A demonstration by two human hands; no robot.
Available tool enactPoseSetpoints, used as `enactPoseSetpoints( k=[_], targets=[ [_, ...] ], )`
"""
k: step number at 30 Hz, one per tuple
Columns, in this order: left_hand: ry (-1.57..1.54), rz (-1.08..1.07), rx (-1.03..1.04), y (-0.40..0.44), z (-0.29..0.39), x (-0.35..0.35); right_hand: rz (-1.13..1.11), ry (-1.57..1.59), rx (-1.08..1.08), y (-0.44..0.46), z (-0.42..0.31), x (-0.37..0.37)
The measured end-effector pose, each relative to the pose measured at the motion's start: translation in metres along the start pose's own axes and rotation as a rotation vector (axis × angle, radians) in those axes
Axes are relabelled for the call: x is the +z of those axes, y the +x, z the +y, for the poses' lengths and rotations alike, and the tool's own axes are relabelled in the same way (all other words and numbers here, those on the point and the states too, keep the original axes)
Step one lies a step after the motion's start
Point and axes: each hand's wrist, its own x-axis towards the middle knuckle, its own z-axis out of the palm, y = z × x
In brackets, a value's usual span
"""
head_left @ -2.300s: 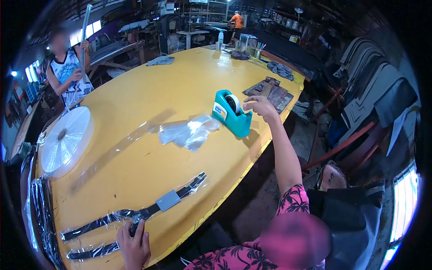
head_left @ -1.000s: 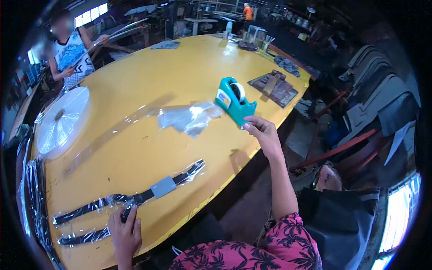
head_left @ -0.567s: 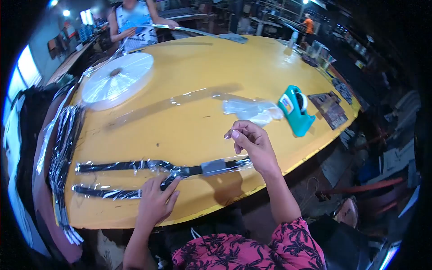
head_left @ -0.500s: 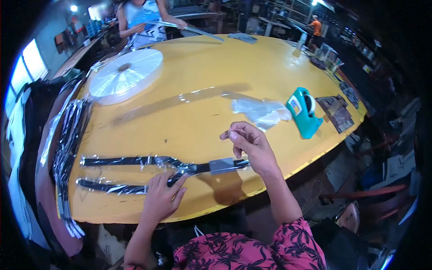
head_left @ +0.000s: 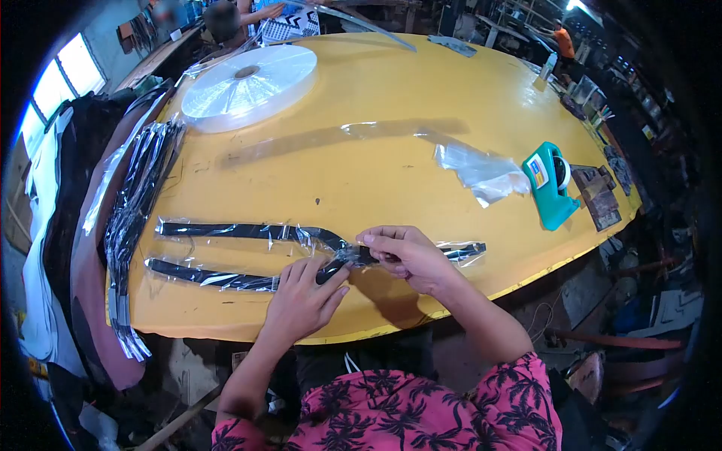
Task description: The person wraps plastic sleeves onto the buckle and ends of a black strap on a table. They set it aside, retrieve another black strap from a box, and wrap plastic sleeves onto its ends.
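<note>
A black forked strap (head_left: 218,230) in clear plastic wrap lies on the yellow table (head_left: 361,177) in front of me. Its two arms run left and its single end reaches right, past my fingers. My left hand (head_left: 304,301) rests on the lower arm close to the fork, fingers stretched out and thumb apart. Bent over the strap just right of the fork, my right hand (head_left: 410,259) has thumb and fingers pinched together. What those fingertips hold, if anything, is hidden. The grey band around the strap is covered by this hand.
A big roll of clear film (head_left: 252,86) sits at the back left. Bundled wrapped black straps (head_left: 143,203) lie along the left edge. To the right are crumpled clear plastic (head_left: 481,171), a green tape dispenser (head_left: 553,188) and a dark block (head_left: 596,197). Another person (head_left: 289,22) stands behind the table.
My right hand has come down and left from above the table to the strap by the fork. My left hand stays on the lower arm. The whole view has shifted.
</note>
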Motion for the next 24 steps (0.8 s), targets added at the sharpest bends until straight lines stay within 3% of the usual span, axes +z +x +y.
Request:
enactPoseSetpoints(
  k=[4, 24],
  targets=[
    [-0.021, -0.007, -0.007, -0.001, -0.001, 0.001, 0.038, 0.025, 0.131, 0.003, 0.003, 0.004],
    [-0.024, -0.039, -0.010, 0.001, -0.001, 0.000, 0.048, -0.092, 0.132, 0.023, 0.017, 0.000]
  ],
)
